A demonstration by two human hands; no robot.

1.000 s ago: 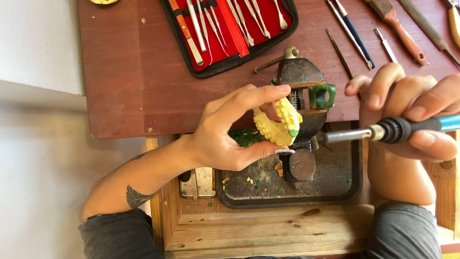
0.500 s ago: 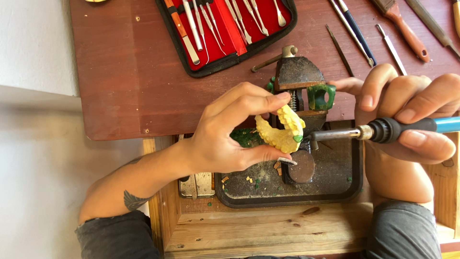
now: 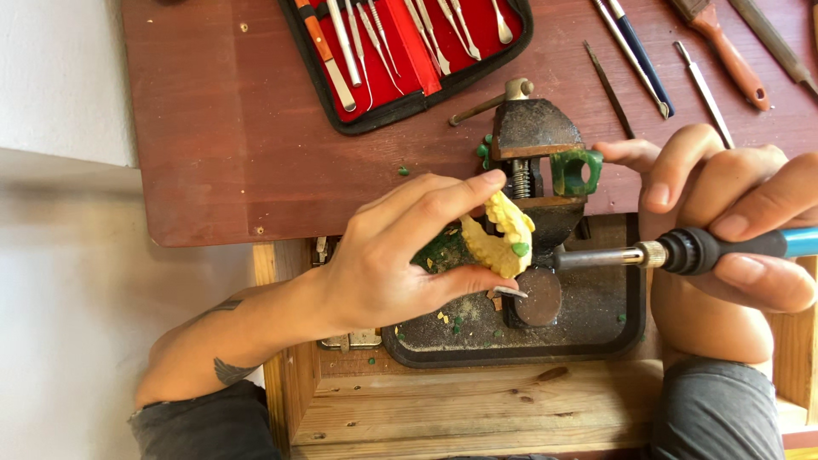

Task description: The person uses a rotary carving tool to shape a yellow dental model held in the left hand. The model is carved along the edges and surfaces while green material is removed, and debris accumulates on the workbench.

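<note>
My left hand (image 3: 400, 255) pinches a small yellow carved piece (image 3: 501, 240) with a green spot, holding it between thumb and fingers above a dark tray (image 3: 596, 341). My right hand (image 3: 733, 230) grips a pen-like electric tool (image 3: 682, 251) with a black grip, blue handle and metal shaft. The tool's tip points left and meets the yellow piece. Just behind them stands a small bench vise (image 3: 537, 140) with a green ring-shaped piece (image 3: 576, 172) next to its jaws.
A red-lined black case of metal hand tools (image 3: 409, 51) lies open on the reddish-brown table (image 3: 221, 128). Loose files and a red-handled tool (image 3: 724, 51) lie at the top right. Green and yellow crumbs dot the tray. A wooden drawer front (image 3: 477, 409) is nearest me.
My left hand has turned the yellow piece slightly, and the tool tip has moved in to its right side. The view has shifted a little.
</note>
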